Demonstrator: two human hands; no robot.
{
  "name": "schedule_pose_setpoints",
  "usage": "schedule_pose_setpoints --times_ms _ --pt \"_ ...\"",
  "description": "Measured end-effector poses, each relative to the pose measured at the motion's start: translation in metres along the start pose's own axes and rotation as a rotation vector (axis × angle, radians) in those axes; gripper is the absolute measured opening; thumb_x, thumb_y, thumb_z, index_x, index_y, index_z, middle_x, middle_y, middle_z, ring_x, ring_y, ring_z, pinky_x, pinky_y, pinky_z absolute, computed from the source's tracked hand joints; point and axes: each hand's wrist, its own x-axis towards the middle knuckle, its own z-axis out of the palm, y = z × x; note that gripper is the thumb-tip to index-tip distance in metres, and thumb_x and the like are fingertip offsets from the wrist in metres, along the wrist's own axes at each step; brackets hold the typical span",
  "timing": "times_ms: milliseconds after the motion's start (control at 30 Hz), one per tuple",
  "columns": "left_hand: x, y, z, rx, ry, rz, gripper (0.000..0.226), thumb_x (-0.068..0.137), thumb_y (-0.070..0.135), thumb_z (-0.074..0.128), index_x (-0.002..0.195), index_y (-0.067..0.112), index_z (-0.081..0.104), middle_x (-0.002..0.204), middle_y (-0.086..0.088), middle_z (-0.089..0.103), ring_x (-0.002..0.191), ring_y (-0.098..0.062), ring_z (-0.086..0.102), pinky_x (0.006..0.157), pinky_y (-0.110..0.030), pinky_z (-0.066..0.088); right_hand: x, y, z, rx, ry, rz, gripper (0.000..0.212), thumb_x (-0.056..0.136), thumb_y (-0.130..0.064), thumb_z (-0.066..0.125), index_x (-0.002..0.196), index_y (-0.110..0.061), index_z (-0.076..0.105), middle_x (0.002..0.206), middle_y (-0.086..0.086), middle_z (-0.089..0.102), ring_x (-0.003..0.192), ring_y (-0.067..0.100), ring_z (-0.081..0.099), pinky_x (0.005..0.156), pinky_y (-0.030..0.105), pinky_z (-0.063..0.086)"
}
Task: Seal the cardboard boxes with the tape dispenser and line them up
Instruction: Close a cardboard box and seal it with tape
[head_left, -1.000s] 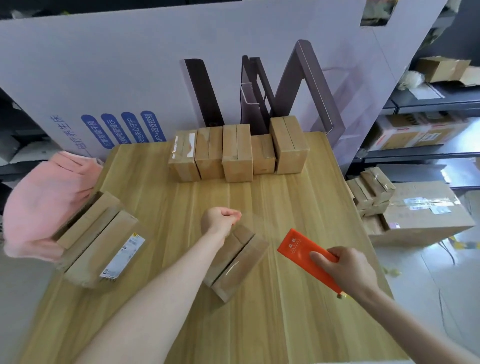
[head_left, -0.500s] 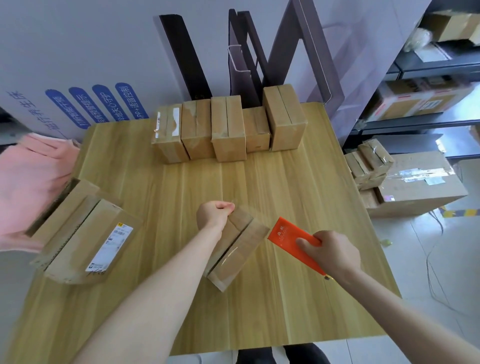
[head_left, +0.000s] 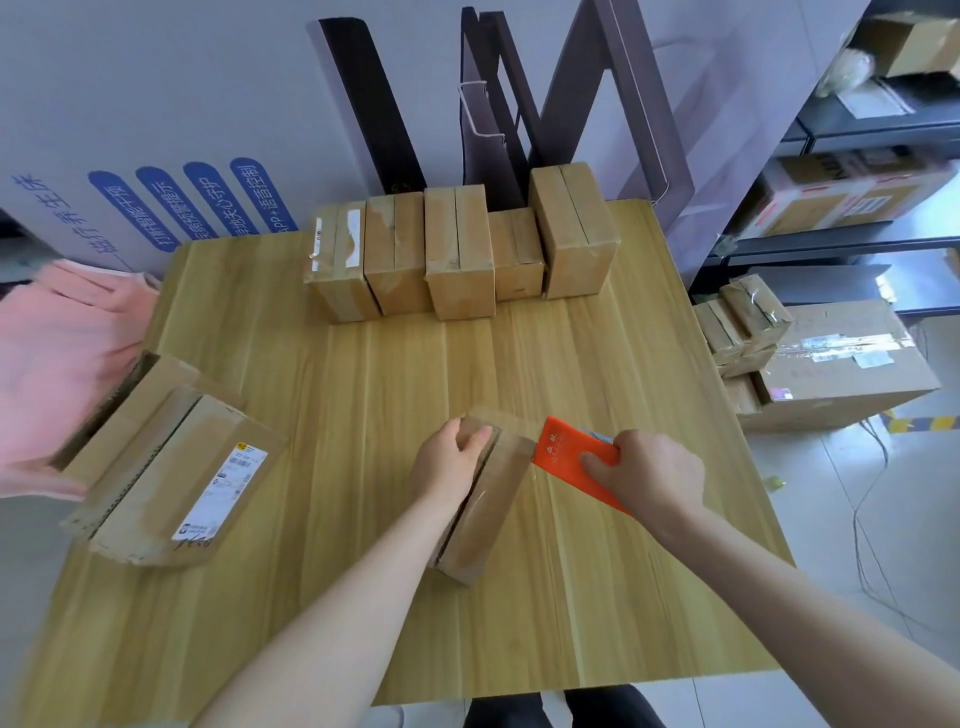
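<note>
A: A pale wooden table (head_left: 597, 597) in a storeroom, and the action sits right at the near edge. What have we got?

B: The left hand (head_left: 449, 460) curls over the far end of a small cardboard box (head_left: 488, 514), fingers hooked on its top. It pins the box flat so it can't slide under the pull of tape.

A: And the other side?

B: The right hand (head_left: 649, 473) grips an orange tape dispenser (head_left: 569, 454), its front edge touching the box's far right corner. I'd call that the start of a strip along the seam. There's a sheen down the lid, but I can't tell whether it's tape.

A: Further out, on the left?

B: A loose pile of bigger boxes (head_left: 171, 457) at the table's left edge, seams gaping, beside a pink cloth (head_left: 67, 364). Waiting their turn, I'd guess.

A: And at the back?

B: A row of five boxes (head_left: 460, 254), side by side and touching, along the far edge against a white panel (head_left: 156, 104). That's the line this one should join. Shelves (head_left: 857, 218) stand to the right.
</note>
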Motion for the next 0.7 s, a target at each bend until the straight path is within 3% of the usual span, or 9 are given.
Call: schedule_pose_setpoints --times_ms 67,133,200,267,333,467,567,700 --pt "-0.001 -0.001 0.002 -0.042 0.036 -0.044 0.063 0.092 0.057 0.046 0.139 0.016 0.047 0.138 -0.001 0.054 0.125 -0.022 0.051 0.098 -0.033 0.042 0.002 -0.013 -0.006 -0.101 0.038 -0.077 0.035 0.089 -0.050 0.049 0.084 -0.018 0.061 0.064 -0.006 0.051 0.067 0.022 0.054 0.057 0.025 0.034" --pt "-0.005 0.001 0.005 -0.085 0.085 -0.056 0.059 0.093 0.054 0.048 0.134 0.013 0.050 0.133 -0.003 0.057 0.122 -0.022 0.053 0.093 -0.030 0.041 0.005 -0.028 -0.006 -0.164 0.027 -0.139 0.028 0.090 -0.043 0.048 0.090 -0.020 0.064 0.077 -0.002 0.063 0.076 0.023 0.062 0.061 0.025 0.035" --pt "-0.011 0.005 0.008 -0.122 0.126 -0.083 0.054 0.095 0.049 0.049 0.133 0.012 0.051 0.131 -0.004 0.059 0.121 -0.023 0.054 0.089 -0.027 0.038 0.010 -0.036 0.002 -0.142 -0.043 -0.120 0.025 0.090 -0.041 0.048 0.088 -0.021 0.064 0.086 0.000 0.067 0.085 0.024 0.065 0.064 0.026 0.037" --pt "-0.015 0.005 0.012 -0.194 0.170 -0.169 0.058 0.095 0.048 0.048 0.140 0.012 0.045 0.138 -0.004 0.053 0.127 -0.023 0.049 0.096 -0.029 0.037 0.015 -0.032 0.013 -0.063 -0.089 -0.045 0.028 0.090 -0.046 0.050 0.083 -0.020 0.059 0.080 0.000 0.061 0.081 0.023 0.062 0.064 0.026 0.038" --pt "-0.020 0.004 0.017 -0.293 0.215 -0.272 0.060 0.095 0.049 0.049 0.142 0.013 0.043 0.140 -0.004 0.052 0.128 -0.024 0.048 0.101 -0.033 0.038 0.019 -0.019 0.020 0.027 -0.086 0.056 0.035 0.088 -0.051 0.051 0.080 -0.018 0.058 0.074 -0.002 0.056 0.075 0.023 0.058 0.064 0.026 0.038" --pt "-0.025 0.012 0.034 -0.652 0.340 -0.435 0.046 0.091 0.047 0.056 0.123 0.013 0.058 0.112 0.003 0.063 0.106 -0.022 0.061 0.093 -0.034 0.046 0.021 -0.006 0.013 0.246 0.031 0.149 0.049 0.084 -0.060 0.050 0.074 -0.014 0.065 0.066 0.000 0.062 0.062 0.025 0.063 0.062 0.026 0.050" --pt "-0.025 0.026 0.043 -0.913 0.368 -0.544 0.048 0.093 0.043 0.055 0.131 0.014 0.051 0.124 -0.002 0.061 0.111 -0.026 0.059 0.098 -0.036 0.044 0.015 -0.008 -0.007 0.532 0.123 0.173 0.051 0.086 -0.056 0.054 0.065 -0.010 0.062 0.058 0.005 0.061 0.053 0.024 0.061 0.054 0.027 0.046" --pt "-0.030 0.037 0.044 -0.970 0.368 -0.550 0.049 0.097 0.037 0.048 0.141 0.016 0.041 0.121 0.006 0.053 0.116 -0.022 0.053 0.089 -0.024 0.034 -0.004 -0.019 -0.021 0.916 0.198 0.159 0.055 0.087 -0.047 0.061 0.053 -0.005 0.051 0.046 0.005 0.045 0.043 0.020 0.043 0.047 0.028 0.034"
